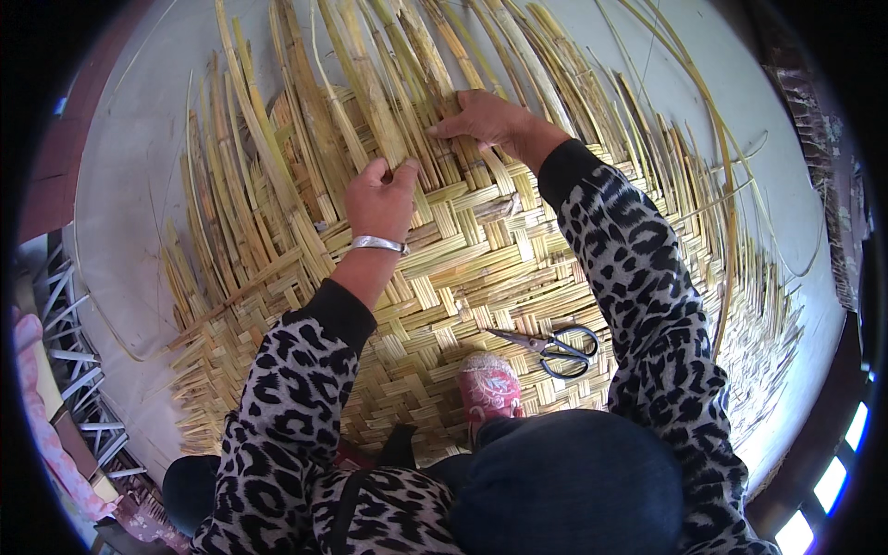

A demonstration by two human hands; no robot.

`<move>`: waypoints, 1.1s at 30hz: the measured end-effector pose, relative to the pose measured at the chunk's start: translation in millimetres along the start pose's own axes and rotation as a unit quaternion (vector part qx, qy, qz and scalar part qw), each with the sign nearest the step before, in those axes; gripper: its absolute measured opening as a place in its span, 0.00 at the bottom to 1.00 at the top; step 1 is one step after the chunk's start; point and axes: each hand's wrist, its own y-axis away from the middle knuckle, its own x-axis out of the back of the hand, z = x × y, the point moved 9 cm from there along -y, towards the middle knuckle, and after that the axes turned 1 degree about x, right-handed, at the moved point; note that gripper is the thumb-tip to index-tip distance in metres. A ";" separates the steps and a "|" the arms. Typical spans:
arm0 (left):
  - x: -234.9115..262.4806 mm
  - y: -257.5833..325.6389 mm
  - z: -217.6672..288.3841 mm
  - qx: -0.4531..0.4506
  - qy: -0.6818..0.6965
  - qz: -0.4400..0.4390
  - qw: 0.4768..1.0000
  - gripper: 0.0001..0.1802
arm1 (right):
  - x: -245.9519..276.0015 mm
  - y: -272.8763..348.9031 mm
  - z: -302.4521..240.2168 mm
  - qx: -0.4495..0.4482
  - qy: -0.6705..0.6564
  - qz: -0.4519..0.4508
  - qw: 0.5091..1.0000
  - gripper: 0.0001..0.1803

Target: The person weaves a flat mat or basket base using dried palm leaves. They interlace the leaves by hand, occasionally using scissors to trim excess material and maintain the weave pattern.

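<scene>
A mat of split bamboo strips (384, 319) spreads under me, woven in its near part. Its loose strips (365, 79) fan away at the far side. My left hand (381, 202), with a silver bracelet (375, 242) at the wrist, is closed at the edge of the weave, thumb and forefinger pinching a strip. Further off and to the right, my right hand (495, 122) reaches across the upright strips, its fingers curled over one and its thumb to the left. The fingertips are partly hidden among the strips. Black-handled scissors (538, 344) lie on the woven part, apart from both hands.
A red patterned shoe (487, 388) rests on the mat beside the scissors, below my dark-clad knee (569, 481). Long thin strips (726, 185) curve over the right side. Pale floor (129, 176) surrounds the mat, with a metal rack (79, 356) at the left.
</scene>
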 end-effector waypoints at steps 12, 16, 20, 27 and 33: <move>-24.3 -17.1 10.3 -0.152 -0.259 -0.104 0.948 0.20 | -7.7 18.8 -3.9 0.071 -0.149 -0.005 0.986 0.15; -39.6 -31.6 -1.6 -0.096 -0.266 -0.224 0.933 0.19 | -1.2 15.3 -10.6 0.121 -0.285 0.008 0.951 0.17; -44.9 -39.2 -12.2 0.008 -0.212 -0.291 0.933 0.19 | 21.7 19.0 2.5 0.116 -0.312 0.083 0.939 0.16; -46.2 -40.7 -19.9 0.060 -0.162 -0.298 0.939 0.14 | 49.4 68.2 45.1 0.054 -0.210 0.223 0.950 0.13; -49.8 -28.2 7.1 -0.156 -0.315 -0.216 0.911 0.12 | 46.8 105.1 61.8 0.078 -0.080 0.360 0.926 0.08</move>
